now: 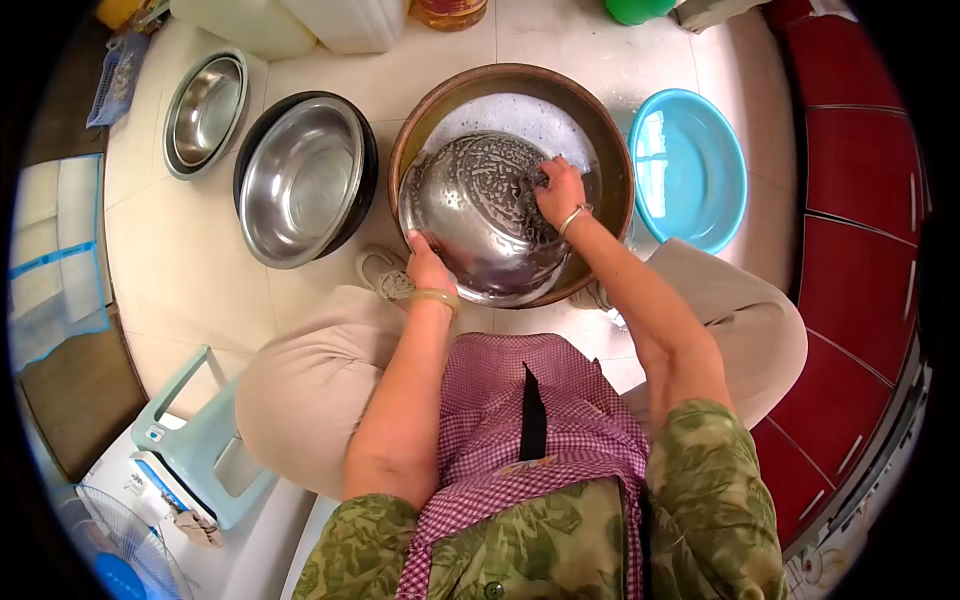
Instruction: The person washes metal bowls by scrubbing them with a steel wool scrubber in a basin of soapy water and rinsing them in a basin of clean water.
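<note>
A wet, soapy metal basin lies bottom up and tilted inside a large brown-rimmed tub. Whitish sudsy water shows behind it in the tub. My left hand grips the basin's near-left rim, its thumb on the outer side. Against the right part of the basin's underside, my right hand is closed on a dark scouring pad, which looks like steel wool. The fingers partly cover the pad. Suds streak the metal around it.
A light-blue plastic basin with clear water stands right of the tub. On the left are a metal basin on a dark one and nested smaller bowls. White jugs stand behind; red cabinets line the right side.
</note>
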`<state>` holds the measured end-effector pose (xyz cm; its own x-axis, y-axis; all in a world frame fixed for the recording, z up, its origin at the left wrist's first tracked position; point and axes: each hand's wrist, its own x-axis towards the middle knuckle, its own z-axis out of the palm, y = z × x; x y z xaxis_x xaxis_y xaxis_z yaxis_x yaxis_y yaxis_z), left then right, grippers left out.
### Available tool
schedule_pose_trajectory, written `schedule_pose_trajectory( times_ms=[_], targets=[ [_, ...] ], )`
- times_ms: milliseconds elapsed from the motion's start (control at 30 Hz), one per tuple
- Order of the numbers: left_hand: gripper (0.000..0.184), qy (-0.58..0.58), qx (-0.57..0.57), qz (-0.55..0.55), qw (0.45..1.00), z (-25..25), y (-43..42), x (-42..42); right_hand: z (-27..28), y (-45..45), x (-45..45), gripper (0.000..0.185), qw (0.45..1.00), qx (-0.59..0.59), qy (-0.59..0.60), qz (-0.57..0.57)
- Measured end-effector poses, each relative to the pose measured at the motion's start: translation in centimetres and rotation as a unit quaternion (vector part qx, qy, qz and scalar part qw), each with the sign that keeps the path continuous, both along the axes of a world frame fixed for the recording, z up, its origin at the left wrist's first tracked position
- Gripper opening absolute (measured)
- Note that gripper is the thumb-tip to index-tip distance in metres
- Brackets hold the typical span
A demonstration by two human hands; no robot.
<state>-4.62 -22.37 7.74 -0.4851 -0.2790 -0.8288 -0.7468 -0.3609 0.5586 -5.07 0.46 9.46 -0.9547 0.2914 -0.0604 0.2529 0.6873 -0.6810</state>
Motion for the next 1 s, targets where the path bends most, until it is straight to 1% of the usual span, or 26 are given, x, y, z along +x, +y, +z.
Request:
schedule_pose_trajectory(
  times_ms=[33, 67, 100, 167, 200, 233, 267, 300, 333, 400, 433, 467, 500, 567, 600, 633, 700, 767, 800, 900, 933, 967, 1000],
  targets=[
    [0.065, 0.015, 0.012, -0.006, 1.0, -0.4, -0.2, 0.0, 0.8, -0.5, -0.1, 0.033, 1.0, 0.009, 0.003, -0.007],
    [0.066, 0.026, 0.026, -0.008, 0.999, -0.9, -0.1, 0.3, 1.5, -0.9, 0.4, 0.033, 1.0, 0.002, -0.022, 0.015],
    [0.067, 0.04, 0.036, -0.013, 0.998, -0.6, 0.3, 0.0, 1.0, -1.5, 1.4, 0.034, 0.994, 0.039, 0.052, 0.088],
    [0.069, 0.05, 0.044, -0.035, 0.997, 0.6, 0.0, 0.6, 0.0, -0.4, 1.9, 0.033, 0.998, -0.017, -0.013, 0.059],
    [0.067, 0.019, 0.053, -0.019, 0.998, -1.4, -0.6, 0.7, -2.8, 1.0, 1.6, 0.032, 1.0, 0.006, 0.016, 0.014],
    [0.062, 0.023, 0.063, -0.04, 0.997, -1.3, -0.9, -0.4, -5.8, 2.7, 0.9, 0.03, 0.998, 0.03, 0.052, -0.035],
    [0.057, 0.02, 0.073, -0.061, 0.995, -0.9, -1.2, -0.7, -5.6, 3.6, 0.5, 0.028, 0.997, 0.055, 0.039, -0.034],
    [0.052, 0.011, 0.085, -0.079, 0.993, -0.4, -1.4, -0.6, -5.6, 3.9, 0.8, 0.028, 0.997, 0.052, 0.034, -0.039],
    [0.044, 0.007, 0.179, -0.1, 0.979, 2.2, -2.1, -1.6, -5.8, 4.1, 1.5, 0.028, 0.998, 0.05, 0.023, -0.041],
    [0.04, 0.091, 0.111, -0.154, 0.978, 2.5, -3.1, -3.6, -6.3, 4.5, 2.7, 0.03, 0.998, 0.05, 0.015, -0.032],
    [0.039, 0.134, 0.076, -0.182, 0.971, 2.4, -3.3, -4.8, -4.9, 4.1, 3.1, 0.031, 0.999, 0.044, 0.009, -0.005],
    [0.049, 0.183, 0.045, -0.18, 0.966, 2.3, -3.4, -5.4, -4.6, 3.5, 3.5, 0.031, 0.999, 0.016, -0.006, -0.041],
    [0.053, 0.157, 0.009, -0.154, 0.976, 2.2, -2.9, -5.4, -4.5, 2.6, 3.9, 0.031, 0.997, -0.014, -0.022, -0.076],
    [0.062, 0.1, -0.07, -0.097, 0.988, 2.7, -0.9, -4.1, -2.6, -0.3, 4.2, 0.03, 0.993, -0.087, 0.055, -0.064],
    [0.072, 0.087, -0.057, -0.056, 0.993, 4.8, 0.1, -3.6, -1.0, -1.8, 3.8, 0.03, 0.986, -0.123, 0.098, -0.058],
    [0.069, 0.079, -0.069, -0.06, 0.993, 4.8, -0.1, -3.4, 1.0, -3.2, 3.5, 0.03, 0.98, -0.149, 0.129, -0.006],
    [0.064, 0.068, -0.087, -0.068, 0.991, 4.4, -0.4, -3.3, 0.7, -2.9, 2.7, 0.031, 0.982, -0.122, 0.143, -0.017],
    [0.061, 0.062, 0.011, -0.192, 0.979, 4.4, -1.7, -3.1, -2.5, 0.1, 1.5, 0.032, 0.986, -0.093, 0.048, -0.129],
    [0.059, 0.059, 0.058, -0.255, 0.964, 4.3, -2.5, -3.7, -2.8, 0.9, 1.2, 0.032, 0.982, -0.108, 0.015, -0.153],
    [0.054, 0.202, 0.053, -0.286, 0.935, 3.7, -4.5, -6.8, 0.5, -1.7, 2.1, 0.032, 0.984, -0.154, 0.092, -0.004],
    [0.052, 0.195, 0.155, -0.195, 0.949, 5.3, -3.5, -7.3, 2.2, -3.3, 2.3, 0.032, 0.977, -0.156, 0.141, 0.021],
    [0.053, 0.184, 0.07, -0.173, 0.965, 5.0, -2.9, -6.8, 1.1, -3.7, 2.5, 0.032, 0.978, -0.131, 0.161, -0.012],
    [0.053, 0.176, -0.014, -0.148, 0.973, 4.4, -2.1, -6.2, -0.4, -3.2, 2.3, 0.032, 0.983, -0.116, 0.123, -0.072]
  ],
)
